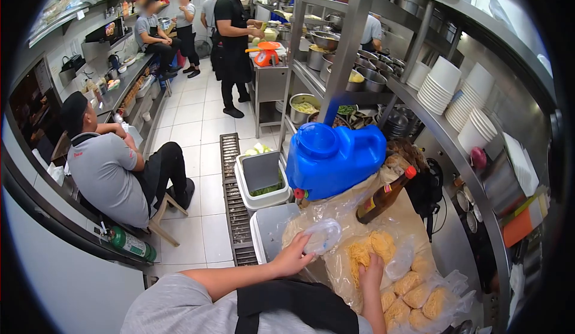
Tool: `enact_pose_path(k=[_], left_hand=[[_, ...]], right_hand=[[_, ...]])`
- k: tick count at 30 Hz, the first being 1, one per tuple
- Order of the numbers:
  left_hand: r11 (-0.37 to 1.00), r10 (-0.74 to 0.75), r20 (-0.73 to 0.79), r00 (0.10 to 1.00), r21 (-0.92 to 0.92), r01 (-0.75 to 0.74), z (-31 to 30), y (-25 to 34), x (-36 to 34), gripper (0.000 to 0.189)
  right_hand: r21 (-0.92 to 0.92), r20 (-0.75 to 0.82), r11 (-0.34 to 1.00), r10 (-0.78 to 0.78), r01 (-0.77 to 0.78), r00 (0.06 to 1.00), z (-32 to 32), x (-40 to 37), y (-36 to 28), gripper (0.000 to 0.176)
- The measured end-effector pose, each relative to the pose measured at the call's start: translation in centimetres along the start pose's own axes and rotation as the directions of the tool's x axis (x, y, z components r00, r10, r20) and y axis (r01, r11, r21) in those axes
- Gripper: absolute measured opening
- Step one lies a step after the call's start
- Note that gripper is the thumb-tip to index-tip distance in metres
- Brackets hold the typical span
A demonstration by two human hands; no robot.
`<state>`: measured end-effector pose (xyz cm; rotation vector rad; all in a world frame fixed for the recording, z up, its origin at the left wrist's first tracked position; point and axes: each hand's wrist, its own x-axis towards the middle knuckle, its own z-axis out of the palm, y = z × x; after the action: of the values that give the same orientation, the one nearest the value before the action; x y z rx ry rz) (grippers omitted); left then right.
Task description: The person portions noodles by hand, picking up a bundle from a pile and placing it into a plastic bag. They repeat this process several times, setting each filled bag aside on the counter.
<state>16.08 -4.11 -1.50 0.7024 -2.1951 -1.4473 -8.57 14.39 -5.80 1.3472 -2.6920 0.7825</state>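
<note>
My left hand [291, 256] pinches the edge of a small clear plastic bag [324, 236], its fingers closed on it. To its right, my right hand [371, 272] has its fingers closed on a clump of yellow noodles [359, 258], with some strands hanging down. Another loose nest of noodles [382, 245] lies just beyond that hand. Close by on the right is an empty-looking clear bag [400, 257]. Several bagged noodle portions [417, 298] lie together in a larger plastic bag below it. Plastic sheeting [335, 274] covers part of the brown surface under my hands.
A blue jug [335, 160] and a brown bottle with a red cap [386, 196] stand beyond the noodles. White bins [263, 199] sit to the left by a floor grate [230, 184]. Someone sits on a stool [166, 220]; others are farther back. Shelves with white bowls [440, 85] rise right.
</note>
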Motion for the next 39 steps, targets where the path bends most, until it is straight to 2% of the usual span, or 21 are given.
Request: enact_pose_path(k=[5,7,8,11,13,14,15,16,17,19,20,22,23,25,26,28,31,34,35,37,39], left_hand=[[0.999,0.031,-0.044,0.999,0.023,-0.03,-0.1,-1.2,-0.5,0.064],[0.999,0.037,-0.061,0.997,0.022,-0.035,-0.4,-1.3,-0.5,0.064],[0.999,0.037,-0.056,0.998,0.015,-0.037,-0.4,-1.4,-0.7,0.064],[0.999,0.035,-0.066,0.997,0.012,-0.034,-0.9,-1.2,-0.9,0.063],[1.0,0.027,-0.069,0.997,0.015,-0.027,-1.2,-1.3,-1.2,0.063],[1.0,0.018,-0.076,0.997,0.017,-0.017,-1.3,-1.4,-1.2,0.063],[1.0,0.008,-0.081,0.997,0.018,-0.006,-1.3,-1.3,-1.3,0.063],[1.0,0.005,-0.078,0.997,0.019,-0.003,-1.2,-1.3,-1.6,0.063],[1.0,0.005,-0.072,0.997,0.025,-0.003,-1.3,-1.1,-1.6,0.063],[0.999,0.009,-0.074,0.997,0.036,-0.007,-1.6,-0.7,-1.6,0.062],[0.999,0.005,-0.069,0.998,0.038,-0.002,-1.6,-0.5,-1.7,0.062],[0.999,0.008,-0.076,0.997,0.046,-0.005,-2.1,0.0,-1.7,0.062],[0.999,-0.006,-0.082,0.997,0.037,0.009,-2.4,0.2,-1.9,0.062],[0.999,-0.025,-0.084,0.996,0.032,0.028,-2.5,0.1,-2.3,0.062],[0.999,-0.005,-0.099,0.995,0.038,0.009,-2.5,-0.4,-2.3,0.062],[0.999,0.016,-0.11,0.994,0.043,-0.012,-2.6,-0.4,-2.5,0.062],[0.997,-0.032,-0.097,0.995,0.07,0.039,-3.2,0.6,-2.7,0.061],[0.996,-0.005,-0.121,0.993,0.085,0.015,-3.3,0.2,-2.8,0.062],[0.996,-0.002,-0.128,0.992,0.086,0.013,-3.2,-0.2,-2.8,0.062],[0.998,0.028,-0.153,0.988,0.065,-0.018,-3.1,-0.6,-2.9,0.063],[0.997,0.033,-0.15,0.988,0.075,-0.022,-2.9,-0.8,-3.0,0.063]], right_hand=[[-0.043,-0.002,0.999,-0.025,0.025,1.0,-2.6,0.5,-0.8,0.051],[-0.173,0.06,0.985,0.027,-0.016,0.998,-2.7,0.5,-1.1,0.047],[-0.172,0.057,0.985,0.023,-0.013,0.998,-3.0,0.1,-1.3,0.047],[-0.085,0.12,0.996,0.017,-0.007,0.993,-3.1,-0.1,-1.3,0.037],[0.316,-0.01,0.945,0.092,-0.084,0.996,-2.2,0.4,0.7,0.024],[0.317,-0.012,0.945,0.091,-0.083,0.996,-2.1,0.5,0.9,0.024],[0.063,0.0,0.992,0.112,-0.111,0.994,-2.5,0.7,0.6,0.022],[-0.196,0.01,0.972,0.137,-0.132,0.991,-2.8,0.5,0.4,0.02],[-0.193,0.009,0.972,0.136,-0.132,0.991,-2.6,0.7,0.9,0.02],[-0.136,0.169,0.965,0.247,-0.226,0.954,-2.4,1.7,2.0,0.023],[-0.134,0.171,0.966,0.243,-0.222,0.955,-2.5,1.7,2.5,0.023],[-0.063,0.026,0.983,0.172,-0.17,0.985,-3.7,2.2,2.0,0.026],[-0.057,0.028,0.985,0.166,-0.164,0.986,-4.2,2.2,1.6,0.026],[-0.04,0.156,0.988,0.156,-0.152,0.975,-4.9,2.0,0.8,0.027],[-0.035,0.156,0.988,0.157,-0.153,0.975,-4.1,1.7,1.2,0.027],[-0.048,0.075,0.997,0.062,-0.059,0.995,-1.7,0.9,2.3,0.034],[-0.132,0.095,0.985,0.122,-0.109,0.988,-1.1,1.8,2.6,0.036],[-0.146,0.094,0.978,0.163,-0.149,0.982,-2.1,2.0,1.2,0.039],[-0.145,0.092,0.979,0.156,-0.142,0.983,-2.7,1.9,0.5,0.039],[-0.123,-0.043,0.99,0.063,-0.068,0.997,-4.0,1.5,-0.4,0.039],[-0.127,-0.012,0.99,0.062,-0.063,0.998,-3.4,1.1,0.1,0.039]])
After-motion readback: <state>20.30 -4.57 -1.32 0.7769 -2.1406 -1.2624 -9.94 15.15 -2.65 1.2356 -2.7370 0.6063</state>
